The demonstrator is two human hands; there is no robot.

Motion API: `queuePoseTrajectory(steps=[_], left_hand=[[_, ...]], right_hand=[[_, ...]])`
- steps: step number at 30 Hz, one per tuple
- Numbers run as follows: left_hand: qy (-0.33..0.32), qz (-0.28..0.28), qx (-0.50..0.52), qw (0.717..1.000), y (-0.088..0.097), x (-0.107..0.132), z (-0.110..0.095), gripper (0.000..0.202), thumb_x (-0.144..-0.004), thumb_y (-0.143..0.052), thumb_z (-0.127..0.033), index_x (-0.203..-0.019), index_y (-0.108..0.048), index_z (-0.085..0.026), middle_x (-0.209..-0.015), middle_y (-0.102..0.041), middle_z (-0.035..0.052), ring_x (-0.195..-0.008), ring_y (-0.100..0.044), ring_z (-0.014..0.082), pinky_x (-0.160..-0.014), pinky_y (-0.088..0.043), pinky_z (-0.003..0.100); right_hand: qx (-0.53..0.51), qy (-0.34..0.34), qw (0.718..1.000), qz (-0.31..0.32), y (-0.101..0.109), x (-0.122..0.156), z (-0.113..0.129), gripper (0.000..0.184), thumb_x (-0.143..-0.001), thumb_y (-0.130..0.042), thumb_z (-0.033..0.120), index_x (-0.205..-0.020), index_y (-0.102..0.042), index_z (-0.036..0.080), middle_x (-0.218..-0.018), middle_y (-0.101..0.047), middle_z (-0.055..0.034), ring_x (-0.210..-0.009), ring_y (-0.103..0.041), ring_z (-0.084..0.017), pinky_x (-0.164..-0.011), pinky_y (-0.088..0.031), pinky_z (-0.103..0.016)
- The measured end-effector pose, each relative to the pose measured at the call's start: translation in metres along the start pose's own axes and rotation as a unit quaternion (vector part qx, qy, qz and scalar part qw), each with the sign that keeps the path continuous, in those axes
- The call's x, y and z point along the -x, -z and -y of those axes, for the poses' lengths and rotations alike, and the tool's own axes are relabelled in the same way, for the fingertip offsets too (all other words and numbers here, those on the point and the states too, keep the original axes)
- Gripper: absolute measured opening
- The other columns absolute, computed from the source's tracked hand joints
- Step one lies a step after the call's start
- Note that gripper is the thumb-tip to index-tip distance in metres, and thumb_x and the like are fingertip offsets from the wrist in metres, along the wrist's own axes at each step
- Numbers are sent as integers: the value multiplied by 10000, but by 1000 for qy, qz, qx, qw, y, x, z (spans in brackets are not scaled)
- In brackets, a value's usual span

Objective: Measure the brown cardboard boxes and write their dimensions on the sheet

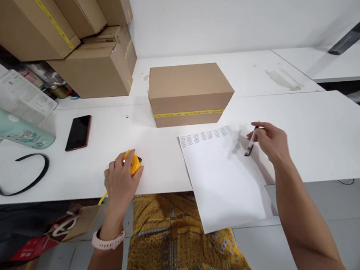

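Note:
My left hand (120, 176) is closed around a yellow tape measure (134, 164) resting at the front of the white table. In my right hand (270, 137) is a pen (251, 142) with a clear barrel and black tip, held between thumb and fingers above the right side of a white sheet of paper (225, 181). Rows of small handwriting run along the sheet's top edge, and its lower part hangs past the table edge. Behind the paper stands a closed cardboard box (188, 81) with a yellow tape band.
A phone (78, 133), a black curved band (41, 176) and a mint green bottle (15, 124) lie on the left. Stacked cardboard boxes (98, 68) fill the back left corner. A paper bag (77, 226) is below the table edge. A dark bar (352, 33) stands at far right.

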State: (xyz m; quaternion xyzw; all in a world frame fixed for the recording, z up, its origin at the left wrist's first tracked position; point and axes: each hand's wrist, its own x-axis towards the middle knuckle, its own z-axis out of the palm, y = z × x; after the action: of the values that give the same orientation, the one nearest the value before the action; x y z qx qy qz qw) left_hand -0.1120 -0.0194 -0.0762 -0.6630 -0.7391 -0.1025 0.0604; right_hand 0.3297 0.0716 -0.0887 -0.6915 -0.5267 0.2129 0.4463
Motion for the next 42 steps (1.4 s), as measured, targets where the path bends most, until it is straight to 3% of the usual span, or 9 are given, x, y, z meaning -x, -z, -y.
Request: queuePoseTrajectory(steps=[5, 10, 14, 16, 20, 25, 31, 37, 42], left_hand=[[-114, -79, 105, 985, -9, 6, -38, 506, -975, -547, -411, -1418, -493, -172, -1531, -477, 178, -1461, -382, 356, -1197, -294, 549], [-389, 97, 147, 904, -23, 7, -127, 771, -950, -547, -589, -1502, -367, -83, -1625, -346, 209, -1547, -244, 323, -1253, -218, 470], [-453, 179, 103, 867, -37, -9, -170, 997, -875, -585, -700, -1526, -307, 3, -1661, -175, 276, -1569, -27, 394, -1265, -64, 516], [-454, 200, 99, 862, -44, -16, -176, 1047, -850, -580, -738, -1541, -288, -8, -1663, -169, 277, -1564, -7, 415, -1255, -61, 533], [-453, 190, 104, 865, -52, -22, -176, 1073, -830, -534, -796, -1556, -282, -46, -1661, -207, 261, -1561, -50, 430, -1244, -70, 549], [-463, 186, 111, 860, -50, -23, -175, 1042, -848, -521, -786, -1533, -326, -25, -1641, -250, 276, -1541, -111, 473, -1238, -90, 571], [-458, 175, 141, 860, -51, -26, -172, 896, -913, -514, -696, -1507, -370, -40, -1625, -293, 270, -1534, -153, 472, -1235, -135, 576], [-445, 169, 161, 864, -56, -25, -171, 869, -903, -547, -677, -1503, -388, -69, -1631, -284, 261, -1545, -132, 453, -1239, -165, 567], [-449, 157, 152, 866, -57, -26, -172, 826, -930, -507, -662, -1507, -406, -79, -1625, -315, 243, -1540, -158, 449, -1233, -169, 557]], right_hand=[[-183, 39, 978, -89, 28, 28, 30, 296, -740, -774, 261, -1028, -720, 215, -870, -754, -75, -924, -745, -274, -916, -574, -503], [-156, 98, 976, -120, 8, 46, 55, 400, -679, -873, 402, -913, -593, 240, -639, -671, 22, -668, -717, -233, -750, -582, -435], [-190, 93, 977, -27, -34, 47, 62, 402, -893, -596, 626, -813, -538, 237, -535, -545, 57, -478, -556, -134, -571, -486, -300], [-236, 54, 967, 83, -56, 41, 61, 476, -919, -484, 700, -891, -590, 237, -625, -602, 21, -581, -602, -150, -628, -504, -315], [-243, -53, 944, 217, -91, 23, 53, 496, -796, -671, 700, -881, -661, 211, -744, -648, -23, -716, -607, -167, -691, -496, -326], [-196, -20, 970, 141, -109, 14, 36, 421, -815, -718, 589, -701, -557, 218, -589, -456, 47, -561, -384, -103, -558, -355, -282], [-207, -38, 964, 160, -104, 15, 34, 364, -706, -826, 481, -867, -634, 216, -794, -653, -11, -703, -561, -147, -646, -452, -304], [-122, -18, 984, 129, -100, 19, 34, 223, -867, -651, 416, -803, -593, 211, -656, -547, 31, -589, -470, -118, -571, -399, -280], [-172, -16, 978, 117, -101, 24, 34, 263, -845, -686, 439, -821, -535, 226, -738, -599, 13, -648, -564, -139, -607, -464, -288]])
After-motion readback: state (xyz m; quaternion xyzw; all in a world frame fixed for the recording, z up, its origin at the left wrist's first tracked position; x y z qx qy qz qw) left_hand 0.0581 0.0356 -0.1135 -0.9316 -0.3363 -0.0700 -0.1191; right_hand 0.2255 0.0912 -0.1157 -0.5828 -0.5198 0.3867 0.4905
